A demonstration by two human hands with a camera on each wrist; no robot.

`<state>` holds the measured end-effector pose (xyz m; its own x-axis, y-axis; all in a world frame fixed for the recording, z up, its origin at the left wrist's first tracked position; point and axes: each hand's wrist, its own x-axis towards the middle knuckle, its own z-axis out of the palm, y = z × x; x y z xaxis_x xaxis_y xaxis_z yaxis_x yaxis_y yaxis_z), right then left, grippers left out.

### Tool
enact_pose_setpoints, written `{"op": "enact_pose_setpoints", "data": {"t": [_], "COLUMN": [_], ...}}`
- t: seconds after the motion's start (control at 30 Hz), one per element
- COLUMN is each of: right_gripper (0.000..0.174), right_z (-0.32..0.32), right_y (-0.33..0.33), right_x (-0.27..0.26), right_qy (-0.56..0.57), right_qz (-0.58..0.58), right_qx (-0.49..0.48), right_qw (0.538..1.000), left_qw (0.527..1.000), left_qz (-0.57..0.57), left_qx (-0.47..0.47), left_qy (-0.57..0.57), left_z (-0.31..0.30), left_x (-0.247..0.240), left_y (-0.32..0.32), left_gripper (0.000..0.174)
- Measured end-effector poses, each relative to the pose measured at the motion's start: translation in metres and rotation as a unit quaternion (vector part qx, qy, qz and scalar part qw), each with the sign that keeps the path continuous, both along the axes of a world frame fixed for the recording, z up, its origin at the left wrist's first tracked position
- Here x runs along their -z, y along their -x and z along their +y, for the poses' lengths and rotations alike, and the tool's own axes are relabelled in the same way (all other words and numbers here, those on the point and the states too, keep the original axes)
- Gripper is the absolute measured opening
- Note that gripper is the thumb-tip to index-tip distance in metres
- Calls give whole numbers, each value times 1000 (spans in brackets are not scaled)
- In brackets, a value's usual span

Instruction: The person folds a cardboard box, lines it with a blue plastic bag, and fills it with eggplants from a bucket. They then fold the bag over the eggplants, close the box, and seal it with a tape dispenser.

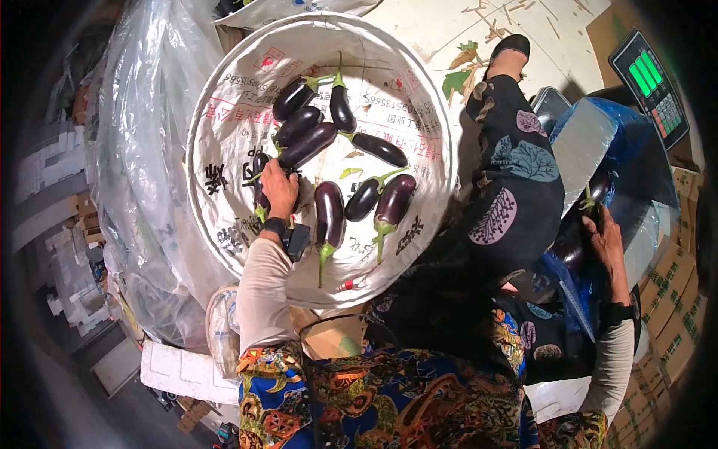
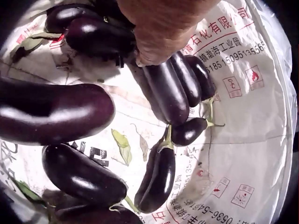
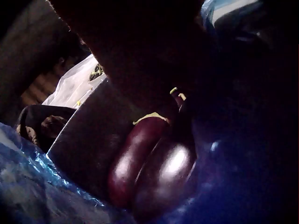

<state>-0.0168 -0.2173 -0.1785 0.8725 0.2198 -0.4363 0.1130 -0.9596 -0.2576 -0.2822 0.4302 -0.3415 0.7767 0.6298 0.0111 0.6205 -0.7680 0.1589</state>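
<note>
Dark purple eggplants lie spread in a round, white-lined basket. At its left side the left hand reaches down over a dark eggplant. In the left wrist view that hand covers part of several eggplants, and its grip is hidden. The right hand is at a blue plastic bag, fingers fairly straight, touching the stem end of an eggplant. Two eggplants lie side by side in the right wrist view, below the dark, unclear right hand.
A scale display with green digits stands at the upper right. Clear plastic sheeting hangs left of the basket. The person's patterned trouser leg lies between basket and bag. Cardboard boxes are at the right; leaves and scraps lie on the floor.
</note>
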Motion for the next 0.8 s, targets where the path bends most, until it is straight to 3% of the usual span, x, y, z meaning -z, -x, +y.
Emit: {"op": "enact_pose_setpoints", "data": {"t": [0.13, 0.27, 0.37, 0.43, 0.5, 0.53, 0.57, 0.6, 0.63, 0.73, 0.8], "right_gripper": [59, 54, 52, 49, 45, 43, 41, 39, 39, 38, 39], "right_z": [3, 9, 12, 2, -2, -5, -2, 6, 4, 2, -1], "right_y": [3, 3, 3, 3, 8, 11, 11, 10, 8, 9, 5], "right_x": [-6, -6, -10, -11, -17, -30, -40, -41, -44, -59, -64], "right_qy": [7, 19, -11, -36, -16, -10, -12, -10, -14, -39, -66], "right_qz": [7, 11, -2, -20, -73, -57, -41, -51, -47, -59, -59], "right_qx": [-18, -6, -20, -33, -44, -22, -7, -43, -45, -25, -21], "right_qw": [1000, 1000, 1000, 999, 996, 998, 999, 998, 998, 997, 996], "left_qw": [987, 981, 990, 978, 980, 966, 943, 868, 740, 626, 593], "left_qz": [134, 135, 106, 181, 112, 84, 59, 24, -8, -165, -204], "left_qx": [-76, -32, 86, 85, 93, 75, 47, -119, -284, -245, -201], "left_qy": [-34, -133, -22, 54, 139, 234, 323, 482, 609, 722, 753], "left_z": [-8, -8, 9, -15, -7, -26, -44, -52, -58, -72, -127], "left_x": [0, 7, 17, -7, 21, 11, -13, -36, -56, -86, -174], "left_y": [-31, -41, -31, -38, -16, -32, -43, -36, -23, -18, -59], "left_gripper": [61, 53, 57, 58, 56, 52, 49, 45, 43, 39, 41]}}
